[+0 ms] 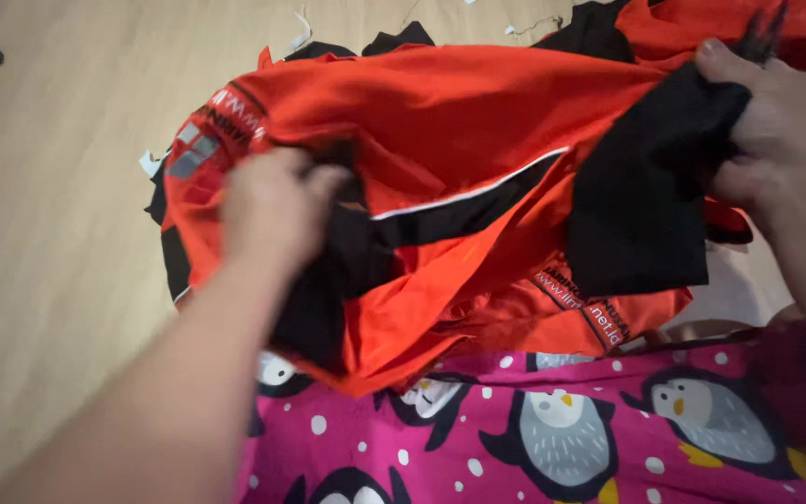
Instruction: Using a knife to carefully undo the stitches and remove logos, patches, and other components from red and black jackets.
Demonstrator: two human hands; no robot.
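Over your penguin-print lap (552, 439), your left hand (272, 210) and right hand (781, 126) had fingers closed on the limp, light orange-and-black garment (450, 121), best gripped along its seams.

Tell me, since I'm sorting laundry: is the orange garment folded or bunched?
Bunched: the orange and black garment lies creased, gripped by the left hand and right hand.

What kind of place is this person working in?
Probably a home or small sewing room floor: a pale wooden floor, scattered white and black fabric scraps, and an orange-and-black sports garment handled over pink penguin-print cloth.
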